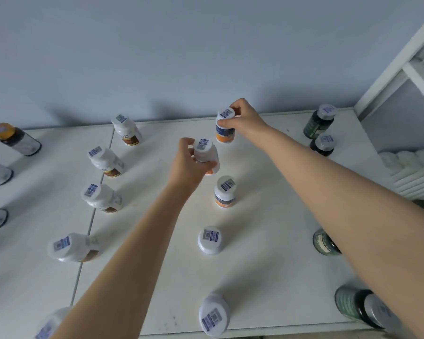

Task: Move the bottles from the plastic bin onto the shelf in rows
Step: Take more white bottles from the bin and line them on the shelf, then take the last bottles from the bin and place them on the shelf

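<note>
On the white shelf [267,216] bottles stand in rows. My right hand [245,118] grips the cap of a white bottle with an orange and blue label [225,133] at the far end of the middle row, standing on the shelf. My left hand [189,165] holds another white-capped bottle [205,152] just in front of it, slightly tilted; whether it touches the shelf I cannot tell. Behind it in the same row stand three more white-capped bottles [225,192], [209,239], [214,314]. The plastic bin is out of view.
A row of white bottles with brown labels [105,162] runs down the left. Dark bottles [17,139] stand at the far left. Dark green bottles [320,123] line the right side. A white shelf frame [402,67] rises at the right, over white rolled items [411,160].
</note>
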